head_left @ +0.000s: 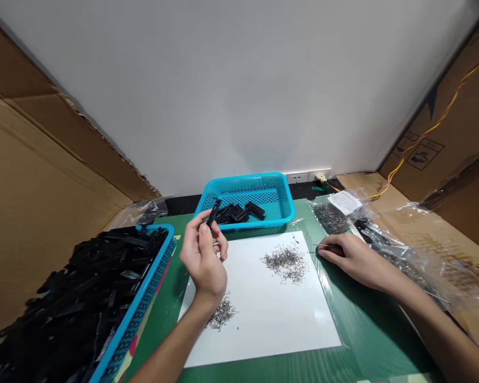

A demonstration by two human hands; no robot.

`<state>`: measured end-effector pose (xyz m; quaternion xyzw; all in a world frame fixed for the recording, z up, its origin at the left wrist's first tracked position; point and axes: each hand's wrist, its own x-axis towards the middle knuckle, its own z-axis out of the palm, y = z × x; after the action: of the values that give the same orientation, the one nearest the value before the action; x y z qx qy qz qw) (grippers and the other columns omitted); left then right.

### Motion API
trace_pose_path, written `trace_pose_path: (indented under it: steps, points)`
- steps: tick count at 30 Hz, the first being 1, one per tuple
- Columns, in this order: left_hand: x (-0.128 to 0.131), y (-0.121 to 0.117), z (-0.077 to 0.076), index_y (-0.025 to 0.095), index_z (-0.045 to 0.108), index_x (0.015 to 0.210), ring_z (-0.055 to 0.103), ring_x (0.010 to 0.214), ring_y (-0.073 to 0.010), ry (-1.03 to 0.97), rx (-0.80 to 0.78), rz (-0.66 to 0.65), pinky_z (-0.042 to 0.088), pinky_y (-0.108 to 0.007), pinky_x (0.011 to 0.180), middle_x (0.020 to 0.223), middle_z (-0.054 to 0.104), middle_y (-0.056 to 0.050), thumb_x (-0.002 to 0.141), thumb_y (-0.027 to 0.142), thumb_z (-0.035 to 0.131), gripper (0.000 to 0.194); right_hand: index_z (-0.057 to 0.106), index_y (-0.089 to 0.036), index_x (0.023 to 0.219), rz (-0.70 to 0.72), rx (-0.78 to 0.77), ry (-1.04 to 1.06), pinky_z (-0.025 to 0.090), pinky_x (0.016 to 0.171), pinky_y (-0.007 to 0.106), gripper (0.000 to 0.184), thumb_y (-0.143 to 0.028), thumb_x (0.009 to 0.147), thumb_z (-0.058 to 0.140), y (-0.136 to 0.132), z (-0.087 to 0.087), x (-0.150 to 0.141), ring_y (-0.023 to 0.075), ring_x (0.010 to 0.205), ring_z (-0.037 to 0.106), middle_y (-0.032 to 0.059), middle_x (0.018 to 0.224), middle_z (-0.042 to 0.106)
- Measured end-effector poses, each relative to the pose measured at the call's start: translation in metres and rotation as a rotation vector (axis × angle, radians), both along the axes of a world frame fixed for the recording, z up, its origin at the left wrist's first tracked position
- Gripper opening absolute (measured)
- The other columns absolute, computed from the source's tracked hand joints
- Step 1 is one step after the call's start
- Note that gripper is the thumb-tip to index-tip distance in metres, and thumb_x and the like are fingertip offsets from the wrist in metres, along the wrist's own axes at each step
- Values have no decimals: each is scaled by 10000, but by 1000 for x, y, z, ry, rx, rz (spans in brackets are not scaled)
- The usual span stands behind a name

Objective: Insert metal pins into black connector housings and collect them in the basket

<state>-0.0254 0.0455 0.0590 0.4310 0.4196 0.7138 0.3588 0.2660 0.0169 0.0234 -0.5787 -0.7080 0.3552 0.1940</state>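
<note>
In the head view, the left hand (205, 266), raised at the centre of the frame, has its fingers closed narrowly around a slim black plastic part (213, 214); it is tilted with its upper end free, probably so that this end stays visible and reachable. The part is in front of the near rim of a blue perforated basket (259, 225), in which similar black pieces (236, 213) lie toward the left. Right of centre, the right hand (351, 258) rests low by the green-covered bench (367, 330), its fingers pinched on a thin metal tool (321, 245) whose tip points left, toward the larger pile of bent wire pieces (285, 260); a light pinch like this likely gives fine control. That pile and a smaller wire pile (222, 314), partly hidden behind the left forearm, lie on a white sheet (279, 327), presumably because thin metal shows up well against it. At the lower left, a large blue basket (141, 290) carries a high heap of black plastic parts (83, 287), within the left arm's reach. A clear bag of wire pieces (330, 218) lies beyond the right hand, beneath a white paper label (344, 202).
</note>
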Motion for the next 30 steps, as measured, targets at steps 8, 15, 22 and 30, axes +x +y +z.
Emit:
trace_pose_path:
  steps: [8,15,22,30]
  points:
    - [-19,1,5,176,582,933,200,408,-23,-204,-191,-185,153,-170,315,776,440,41,929,317,618,145,659,-182,833,25,35,-26,362,625,293,229,-369,952,601,-1,-2,0,191,684,582,29,754,679]
    - [-33,10,9,201,620,1090,298,464,-47,2,-208,-170,184,-177,357,876,512,9,958,396,593,237,694,-175,846,33,31,-42,384,635,297,221,-374,923,637,1,-9,1,192,679,584,42,765,699]
    - [-46,27,17,231,762,1157,583,812,-166,681,-126,-56,456,-238,665,1024,660,-56,868,299,781,298,674,-178,827,21,8,-32,390,643,302,252,-335,974,543,0,-4,-3,198,690,590,50,776,694]
    - [-51,44,17,220,752,1152,647,1139,-260,1059,-65,-141,474,-410,1023,1180,753,-82,1035,389,539,295,705,-183,911,-18,-28,-14,427,688,313,212,-373,956,623,1,-5,-4,222,756,648,64,879,748]
